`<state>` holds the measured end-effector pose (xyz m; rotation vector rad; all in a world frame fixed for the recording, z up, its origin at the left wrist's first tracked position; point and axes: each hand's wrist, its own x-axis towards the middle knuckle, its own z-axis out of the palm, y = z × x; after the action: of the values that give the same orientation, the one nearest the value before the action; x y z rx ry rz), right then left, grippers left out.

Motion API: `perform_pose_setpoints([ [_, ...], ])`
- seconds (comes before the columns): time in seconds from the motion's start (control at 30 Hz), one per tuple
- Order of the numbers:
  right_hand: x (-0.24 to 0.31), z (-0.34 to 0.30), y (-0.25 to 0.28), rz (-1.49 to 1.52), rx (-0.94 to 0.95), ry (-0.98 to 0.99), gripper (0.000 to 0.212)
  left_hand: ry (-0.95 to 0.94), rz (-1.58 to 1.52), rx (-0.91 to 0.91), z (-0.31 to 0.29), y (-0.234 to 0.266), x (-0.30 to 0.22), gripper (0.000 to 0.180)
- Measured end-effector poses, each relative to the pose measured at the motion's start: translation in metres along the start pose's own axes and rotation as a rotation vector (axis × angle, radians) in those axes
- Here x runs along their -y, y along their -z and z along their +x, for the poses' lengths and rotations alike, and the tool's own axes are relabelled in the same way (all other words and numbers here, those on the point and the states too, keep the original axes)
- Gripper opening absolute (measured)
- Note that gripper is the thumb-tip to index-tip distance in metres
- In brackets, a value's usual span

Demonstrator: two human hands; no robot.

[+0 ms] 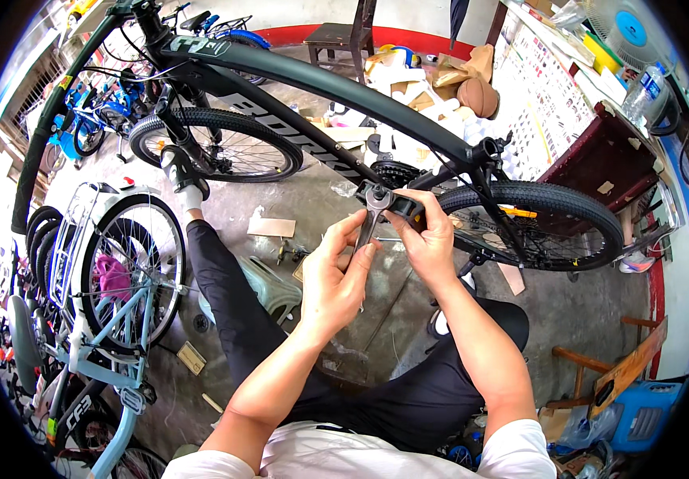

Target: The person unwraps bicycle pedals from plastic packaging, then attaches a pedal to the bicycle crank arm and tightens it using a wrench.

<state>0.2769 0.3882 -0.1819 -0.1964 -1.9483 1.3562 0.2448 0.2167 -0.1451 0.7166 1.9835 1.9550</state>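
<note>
My left hand (331, 278) is closed around the shaft of a metal wrench (376, 199), whose head points away from me. The wrench head sits at the inner end of a black bicycle pedal (408, 210), seemingly around its axle. My right hand (430, 243) grips that pedal from the right side. Just beyond both hands are the chainrings (395, 173) of a black mountain bike (312, 86), which stands across the view with its handlebar to the left. My hands partly hide the crank area.
A light-blue bicycle (133, 319) stands close on my left. Cardboard and packing scraps (432, 88) lie beyond the bike, with a dark red cabinet (600, 164) to the right. A wooden stool (624, 367) and blue case (646, 415) are at lower right. A grey-green bicycle part (268, 289) lies beside my leg.
</note>
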Motion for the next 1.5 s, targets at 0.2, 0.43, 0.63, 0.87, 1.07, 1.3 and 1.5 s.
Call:
perform_pose_setpoints([
  [0.2, 0.000, -0.001, 0.003, -0.062, -0.029, 0.052, 0.031, -0.014, -0.014, 0.019, 0.000, -0.005, 0.003, 0.045],
  [0.43, 0.003, -0.005, 0.007, -0.075, -0.009, 0.049, 0.031, -0.022, -0.034, 0.022, -0.005, -0.005, 0.004, 0.044],
  [0.63, 0.011, 0.002, 0.023, -0.282, 0.015, 0.213, 0.037, 0.048, -0.250, -0.041, -0.004, -0.005, 0.024, 0.046],
  [0.87, 0.011, -0.007, 0.028, -0.633, 0.180, 0.308, 0.037, 0.351, -0.509, 0.008, -0.029, -0.016, 0.107, 0.029],
  [1.07, 0.004, -0.012, 0.069, -0.943, 0.617, -0.039, 0.028, 1.017, -0.696, -0.085, -0.044, -0.034, 0.189, 0.047],
  [1.3, -0.005, -0.026, 0.086, -0.811, 1.081, -0.126, 0.027, 0.935, -0.914, -0.189, 0.019, -0.068, 0.219, 0.042],
  [1.5, -0.015, -0.006, 0.094, -0.735, 0.819, -0.246, 0.035, 0.615, -0.858, -0.192, 0.052, -0.066, 0.197, 0.049],
])
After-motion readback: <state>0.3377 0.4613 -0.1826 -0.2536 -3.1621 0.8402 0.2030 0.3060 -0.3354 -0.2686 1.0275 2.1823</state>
